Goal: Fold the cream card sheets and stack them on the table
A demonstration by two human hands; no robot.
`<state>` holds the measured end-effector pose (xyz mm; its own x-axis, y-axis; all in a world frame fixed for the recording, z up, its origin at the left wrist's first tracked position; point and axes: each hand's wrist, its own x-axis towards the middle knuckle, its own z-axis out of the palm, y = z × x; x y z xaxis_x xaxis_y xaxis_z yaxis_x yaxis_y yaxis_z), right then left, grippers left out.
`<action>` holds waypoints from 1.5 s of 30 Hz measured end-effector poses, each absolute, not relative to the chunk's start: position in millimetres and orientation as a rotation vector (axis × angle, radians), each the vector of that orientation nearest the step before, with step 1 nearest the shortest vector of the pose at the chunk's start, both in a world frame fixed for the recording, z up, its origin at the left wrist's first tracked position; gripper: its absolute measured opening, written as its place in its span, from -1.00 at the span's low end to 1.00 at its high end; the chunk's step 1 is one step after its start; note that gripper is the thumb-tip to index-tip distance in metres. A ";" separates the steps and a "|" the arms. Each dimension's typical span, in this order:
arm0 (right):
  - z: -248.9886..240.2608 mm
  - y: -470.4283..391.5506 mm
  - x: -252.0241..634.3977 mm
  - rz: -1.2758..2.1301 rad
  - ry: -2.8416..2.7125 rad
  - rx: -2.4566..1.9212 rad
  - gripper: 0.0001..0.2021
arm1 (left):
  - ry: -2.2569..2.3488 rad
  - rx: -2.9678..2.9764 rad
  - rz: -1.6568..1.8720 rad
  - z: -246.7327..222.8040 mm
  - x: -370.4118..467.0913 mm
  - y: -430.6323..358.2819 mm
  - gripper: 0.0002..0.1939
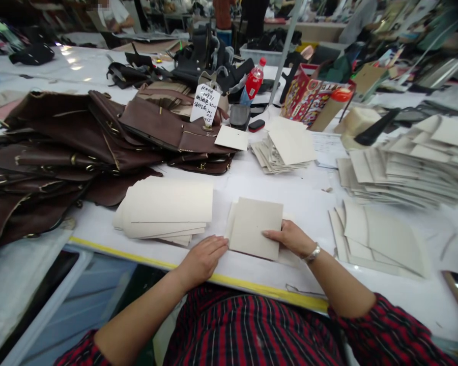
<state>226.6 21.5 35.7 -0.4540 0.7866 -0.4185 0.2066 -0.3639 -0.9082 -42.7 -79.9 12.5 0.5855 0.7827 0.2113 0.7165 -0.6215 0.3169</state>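
Note:
A square grey-beige cardboard piece [256,226] lies low over the table in front of me, with paler sheet edges showing beneath it on the left. My right hand [295,239], a bracelet at its wrist, grips the card's right edge, thumb on top and the other fingers hidden underneath. On the white table, my left hand [204,258] rests palm down with its fingers stretched flat, the tips by the card's lower left edge. Just beyond that hand sits a fanned stack of cream card pieces [168,203].
Brown leather bags [72,137] are heaped at the left, a handwritten tag [205,105] on them. Card stacks stand at the right [408,165] and far middle [286,145]. A red-capped bottle [254,81] and a patterned box [299,94] stand behind. Other people are farther back.

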 end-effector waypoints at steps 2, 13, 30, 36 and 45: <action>33.7 20.6 226.9 1.852 -1.446 -1.333 -0.62 | 1.252 2.618 0.497 12.8 -43.5 -80.7 -0.55; 29.6 20.6 225.4 1.763 -1.536 -1.463 -0.62 | 1.269 2.665 0.493 11.7 -43.8 -82.1 -0.59; 32.1 18.9 223.2 1.721 -1.549 -1.457 -0.64 | 1.298 2.690 0.395 14.3 -41.2 -82.6 -0.59; 34.9 19.0 220.8 1.646 -1.615 -1.500 -0.64 | 1.325 2.744 0.424 24.0 -34.7 -79.6 -0.70; 33.4 23.4 233.2 1.378 -1.917 -1.736 -0.71 | 1.436 2.697 0.513 25.5 -15.2 -66.2 -0.84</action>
